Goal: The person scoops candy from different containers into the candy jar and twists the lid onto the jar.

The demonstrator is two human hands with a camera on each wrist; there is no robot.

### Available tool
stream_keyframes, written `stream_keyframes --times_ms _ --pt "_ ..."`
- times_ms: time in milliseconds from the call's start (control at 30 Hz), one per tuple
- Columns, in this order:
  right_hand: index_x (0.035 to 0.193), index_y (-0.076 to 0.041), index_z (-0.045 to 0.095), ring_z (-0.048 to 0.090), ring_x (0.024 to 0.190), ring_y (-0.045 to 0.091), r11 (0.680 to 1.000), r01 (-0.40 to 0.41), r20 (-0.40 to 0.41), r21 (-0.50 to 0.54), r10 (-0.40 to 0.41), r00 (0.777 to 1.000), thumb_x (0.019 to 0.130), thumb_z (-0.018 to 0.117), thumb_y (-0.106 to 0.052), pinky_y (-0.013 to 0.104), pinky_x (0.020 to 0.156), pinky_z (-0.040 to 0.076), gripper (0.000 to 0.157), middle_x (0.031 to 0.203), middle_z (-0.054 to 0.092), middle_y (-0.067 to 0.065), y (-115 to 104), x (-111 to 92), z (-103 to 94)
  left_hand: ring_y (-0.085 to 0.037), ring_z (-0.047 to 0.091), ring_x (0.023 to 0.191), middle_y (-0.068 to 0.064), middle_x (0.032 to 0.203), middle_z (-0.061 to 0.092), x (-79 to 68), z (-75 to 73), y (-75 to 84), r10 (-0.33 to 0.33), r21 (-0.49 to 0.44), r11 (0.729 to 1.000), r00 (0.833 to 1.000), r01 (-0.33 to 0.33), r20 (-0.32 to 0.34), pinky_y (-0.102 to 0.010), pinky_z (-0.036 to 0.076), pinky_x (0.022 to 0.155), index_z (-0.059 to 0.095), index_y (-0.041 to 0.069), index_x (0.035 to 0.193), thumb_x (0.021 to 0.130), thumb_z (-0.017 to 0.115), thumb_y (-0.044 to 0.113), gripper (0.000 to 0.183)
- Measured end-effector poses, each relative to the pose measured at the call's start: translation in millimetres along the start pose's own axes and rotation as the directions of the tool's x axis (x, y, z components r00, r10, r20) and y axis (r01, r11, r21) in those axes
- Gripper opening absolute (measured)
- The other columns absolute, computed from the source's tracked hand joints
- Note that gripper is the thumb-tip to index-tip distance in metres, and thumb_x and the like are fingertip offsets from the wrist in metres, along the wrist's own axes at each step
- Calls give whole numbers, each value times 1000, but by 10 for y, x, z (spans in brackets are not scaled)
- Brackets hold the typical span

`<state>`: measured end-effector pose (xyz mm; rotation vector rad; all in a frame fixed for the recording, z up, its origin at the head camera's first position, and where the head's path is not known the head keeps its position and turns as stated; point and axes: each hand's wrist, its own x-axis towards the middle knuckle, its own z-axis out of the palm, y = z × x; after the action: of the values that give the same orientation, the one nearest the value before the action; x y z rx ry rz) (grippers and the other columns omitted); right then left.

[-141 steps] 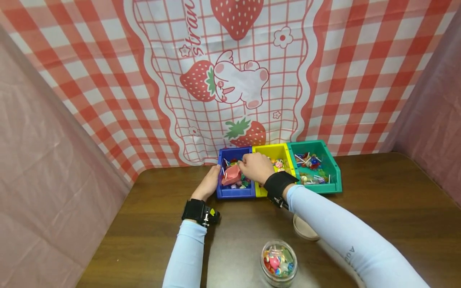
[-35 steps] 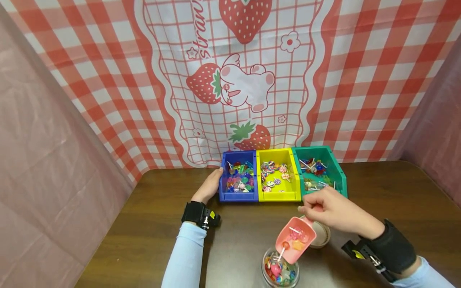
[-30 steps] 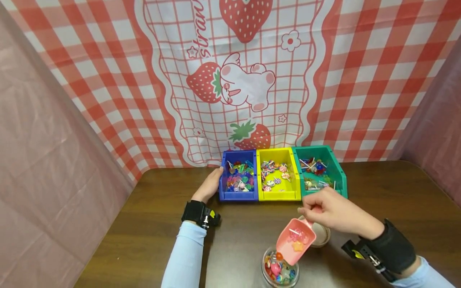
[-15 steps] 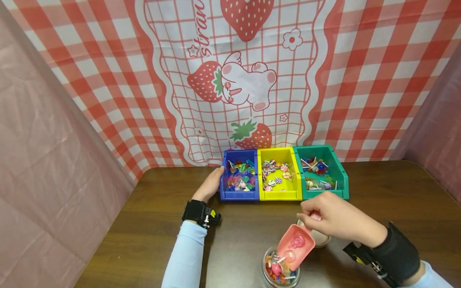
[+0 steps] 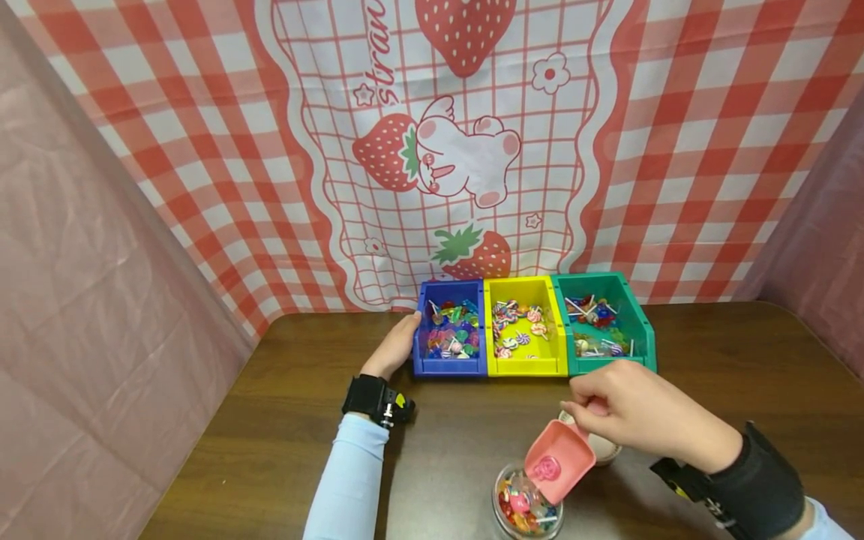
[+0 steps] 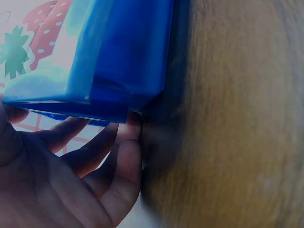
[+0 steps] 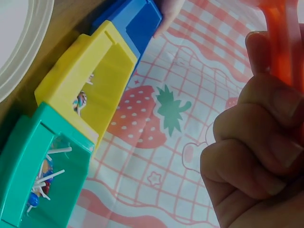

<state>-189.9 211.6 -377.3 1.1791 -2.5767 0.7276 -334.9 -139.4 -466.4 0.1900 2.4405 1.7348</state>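
My right hand grips the handle of a pink scoop, which tilts down over the glass jar. One pink candy lies near the scoop's lip. Colourful candies and lollipop sticks fill the jar. In the right wrist view, curled fingers wrap the scoop's handle. My left hand rests against the outer left side of the blue bin; in the left wrist view its loosely bent fingers touch the bin's edge.
Right of the blue bin stand a yellow bin and a green bin, with candies and lollipops inside. A round pale lid lies partly hidden behind the scoop. Checked strawberry cloth hangs behind the brown table.
My right hand brought the scoop from the blue bin to the jar. Candies slid out of the tilted scoop into the jar, leaving one pink candy. My left hand stayed by the blue bin.
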Motion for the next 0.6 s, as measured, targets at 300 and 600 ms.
stream_keyframes --times_ms 300,600 --pt "64 -36 45 30 50 -7 999 8 -18 -37 -8 1000 81 83 -22 14 46 27 44 60 26 -26 -85 -31 -66 -32 55 116 -23 132 54 5 0 5 -6 3 1000 1000 6 9 -45 41 104 39 -3 148 110 27 37 56" --pt "70 -37 52 35 54 -10 991 114 -114 -68 -121 986 74 88 -20 6 49 28 40 65 36 -27 -141 -53 -114 -31 60 105 -25 124 58 8 -7 4 -14 -22 1000 1000 14 13 -41 48 93 42 -4 143 110 26 38 56"
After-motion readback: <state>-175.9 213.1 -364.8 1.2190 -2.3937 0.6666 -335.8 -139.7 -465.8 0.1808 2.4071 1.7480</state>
